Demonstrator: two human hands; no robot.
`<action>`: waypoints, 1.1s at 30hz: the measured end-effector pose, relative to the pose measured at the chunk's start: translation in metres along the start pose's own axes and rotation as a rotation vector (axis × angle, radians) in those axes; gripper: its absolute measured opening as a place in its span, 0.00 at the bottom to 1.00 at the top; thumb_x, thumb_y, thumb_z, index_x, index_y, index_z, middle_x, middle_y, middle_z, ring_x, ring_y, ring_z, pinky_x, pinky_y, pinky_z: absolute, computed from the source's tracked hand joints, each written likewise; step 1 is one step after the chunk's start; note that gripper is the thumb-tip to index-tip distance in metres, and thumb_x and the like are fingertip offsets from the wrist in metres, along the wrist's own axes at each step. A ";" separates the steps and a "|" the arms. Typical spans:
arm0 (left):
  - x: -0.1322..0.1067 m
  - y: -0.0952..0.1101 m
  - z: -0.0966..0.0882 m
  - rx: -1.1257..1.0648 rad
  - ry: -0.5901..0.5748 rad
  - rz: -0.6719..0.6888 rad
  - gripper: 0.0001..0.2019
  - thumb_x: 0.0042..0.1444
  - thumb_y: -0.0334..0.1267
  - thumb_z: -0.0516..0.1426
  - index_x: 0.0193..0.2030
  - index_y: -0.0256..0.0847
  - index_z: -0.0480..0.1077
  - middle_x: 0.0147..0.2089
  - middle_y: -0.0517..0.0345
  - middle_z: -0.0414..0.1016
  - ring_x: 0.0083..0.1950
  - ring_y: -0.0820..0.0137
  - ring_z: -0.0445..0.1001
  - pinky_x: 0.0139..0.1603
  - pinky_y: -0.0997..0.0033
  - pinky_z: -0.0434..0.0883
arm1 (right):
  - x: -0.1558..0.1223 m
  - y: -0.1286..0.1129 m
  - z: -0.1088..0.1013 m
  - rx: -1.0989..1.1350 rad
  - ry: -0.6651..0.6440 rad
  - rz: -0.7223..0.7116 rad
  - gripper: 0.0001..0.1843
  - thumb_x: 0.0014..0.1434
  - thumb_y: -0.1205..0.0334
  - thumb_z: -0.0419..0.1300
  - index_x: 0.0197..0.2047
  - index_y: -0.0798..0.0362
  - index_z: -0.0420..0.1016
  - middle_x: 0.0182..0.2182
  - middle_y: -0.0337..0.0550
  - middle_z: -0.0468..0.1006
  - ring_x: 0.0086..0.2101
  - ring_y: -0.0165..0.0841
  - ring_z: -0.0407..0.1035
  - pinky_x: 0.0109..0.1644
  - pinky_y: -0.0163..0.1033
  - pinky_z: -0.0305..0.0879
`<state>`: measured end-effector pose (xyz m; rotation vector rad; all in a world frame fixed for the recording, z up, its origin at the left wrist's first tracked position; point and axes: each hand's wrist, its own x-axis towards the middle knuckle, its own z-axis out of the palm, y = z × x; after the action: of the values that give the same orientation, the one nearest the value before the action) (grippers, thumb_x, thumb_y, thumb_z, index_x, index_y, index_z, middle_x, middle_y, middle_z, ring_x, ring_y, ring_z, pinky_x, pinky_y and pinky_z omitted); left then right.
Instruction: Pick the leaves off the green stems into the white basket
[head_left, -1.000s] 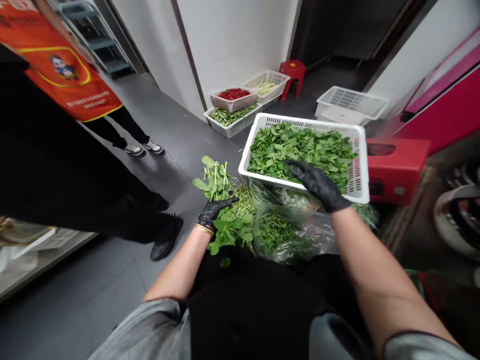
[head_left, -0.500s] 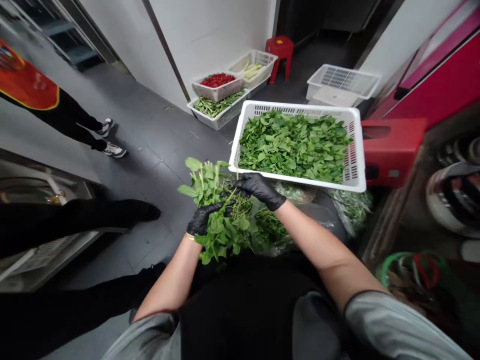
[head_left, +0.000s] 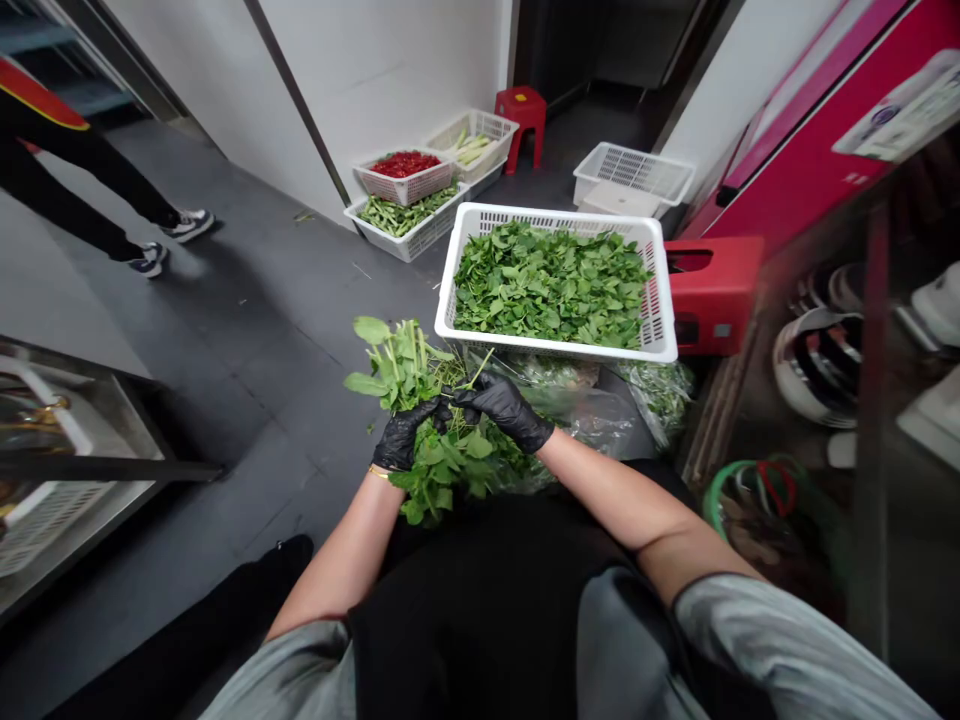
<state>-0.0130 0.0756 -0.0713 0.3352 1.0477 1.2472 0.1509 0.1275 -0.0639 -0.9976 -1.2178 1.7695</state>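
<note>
My left hand [head_left: 403, 437], in a black glove, is closed round a bunch of leafy green stems [head_left: 441, 470]. Leaves hang below the fist, and pale stems stick up above it. My right hand [head_left: 511, 412], gloved too, pinches a thin green stem [head_left: 480, 368] close beside the left fingertips. Just beyond my hands, a white plastic basket [head_left: 555, 347] holds a heap of picked green leaves [head_left: 555, 285]. Under and beside my right hand lies a clear plastic bag [head_left: 592, 418] with more greens, partly hidden.
A red stool [head_left: 720, 295] shows under the basket's right end. Baskets of red chillies [head_left: 407, 164] and green beans [head_left: 405, 215] stand by the wall, near another red stool [head_left: 521, 125]. Someone's legs [head_left: 97, 190] are at far left; a metal rack [head_left: 135, 490] stands nearer.
My right hand has moved in toward the left hand with a stem between its fingers. The view has turned slightly right. The dark leg near the left rack is out of view.
</note>
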 end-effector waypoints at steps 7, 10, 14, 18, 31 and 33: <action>-0.009 0.023 -0.004 -0.145 -0.004 0.076 0.14 0.48 0.36 0.72 0.42 0.38 0.79 0.24 0.65 0.74 0.23 0.77 0.72 0.28 0.77 0.73 | -0.024 -0.006 -0.018 0.048 -0.001 -0.032 0.24 0.47 0.42 0.74 0.28 0.55 0.75 0.24 0.40 0.80 0.18 0.26 0.67 0.22 0.32 0.61; -0.008 0.041 -0.013 0.013 0.018 0.138 0.17 0.43 0.38 0.74 0.40 0.35 0.80 0.22 0.66 0.71 0.20 0.80 0.67 0.22 0.80 0.66 | -0.030 -0.024 -0.034 -0.105 -0.171 0.011 0.23 0.54 0.41 0.69 0.28 0.54 0.76 0.22 0.40 0.80 0.16 0.26 0.63 0.21 0.32 0.58; -0.013 0.031 0.006 0.293 -0.093 0.096 0.24 0.35 0.39 0.77 0.42 0.36 0.81 0.30 0.57 0.80 0.29 0.72 0.75 0.27 0.75 0.69 | -0.027 -0.037 -0.028 -0.489 -0.462 0.069 0.17 0.59 0.49 0.65 0.32 0.55 0.82 0.27 0.42 0.83 0.22 0.28 0.67 0.27 0.33 0.60; -0.012 0.010 0.025 0.285 -0.053 0.130 0.25 0.29 0.37 0.77 0.40 0.42 0.82 0.34 0.56 0.82 0.33 0.67 0.76 0.34 0.68 0.71 | -0.025 -0.030 -0.012 -0.828 -0.495 -0.111 0.12 0.60 0.58 0.63 0.32 0.57 0.82 0.29 0.42 0.81 0.29 0.29 0.67 0.34 0.33 0.59; 0.007 0.017 -0.008 0.100 0.120 0.115 0.15 0.39 0.39 0.74 0.35 0.38 0.82 0.24 0.62 0.76 0.23 0.76 0.72 0.25 0.76 0.69 | -0.016 -0.021 -0.041 -0.135 0.253 -0.061 0.28 0.56 0.34 0.63 0.33 0.55 0.78 0.18 0.39 0.73 0.17 0.29 0.62 0.23 0.35 0.59; 0.009 0.024 -0.009 0.214 0.123 0.182 0.16 0.37 0.38 0.75 0.34 0.37 0.82 0.29 0.57 0.81 0.27 0.73 0.75 0.26 0.76 0.69 | 0.000 -0.045 -0.071 -0.238 0.415 -0.160 0.26 0.64 0.38 0.57 0.39 0.55 0.78 0.22 0.42 0.77 0.19 0.29 0.65 0.25 0.34 0.62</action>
<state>-0.0350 0.0884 -0.0633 0.5333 1.2829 1.3335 0.2217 0.1651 -0.0386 -1.2893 -1.2155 1.2344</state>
